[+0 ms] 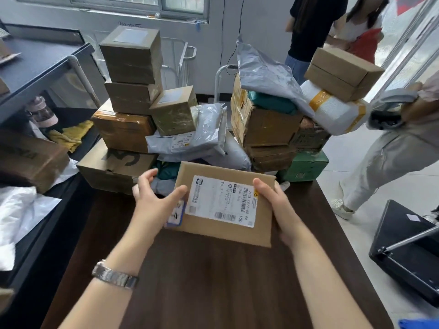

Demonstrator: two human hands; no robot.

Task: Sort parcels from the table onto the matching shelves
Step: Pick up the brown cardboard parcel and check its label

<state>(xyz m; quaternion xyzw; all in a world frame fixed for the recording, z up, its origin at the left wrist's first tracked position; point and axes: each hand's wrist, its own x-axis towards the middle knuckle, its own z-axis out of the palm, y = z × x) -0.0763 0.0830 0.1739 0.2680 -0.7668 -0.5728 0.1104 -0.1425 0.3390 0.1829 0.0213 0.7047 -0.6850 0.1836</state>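
- Lower centre: a flat cardboard parcel (225, 203) is held just above the dark table (213, 281), label side up; prob. tilted that way so the shipping label (221, 201) can be read and the shelf code matched.
- The right hand (278, 210) is clamped on the parcel's right edge, thumb on top, fingers hidden underneath; the weight is judged to be carried here.
- The left hand (154, 193) is half spread at the left edge; thumb laid on the top face near the label, fingers curled loose and apart from the box; a blue-edged tag (175, 213) is seen beside it, but whether it is pinched cannot be told; a wristwatch (114, 276) is worn on that arm.
- Mid frame: the unsorted pile is left at the table's far end; brown boxes (130, 74) stacked at centre left, grey poly mailers (197, 136) slumped in the middle, a green box (306, 167) at centre right, a white wrapped bundle (337, 110) perched on top at upper right; contents are all sealed, so not visible.
- Left edge: a dark shelf unit (42, 67) is seen w/ a yellow cloth (71, 136) and a bottle (45, 112) tucked under its top.
- Upper right: other people (316, 27) are standing by the wall.
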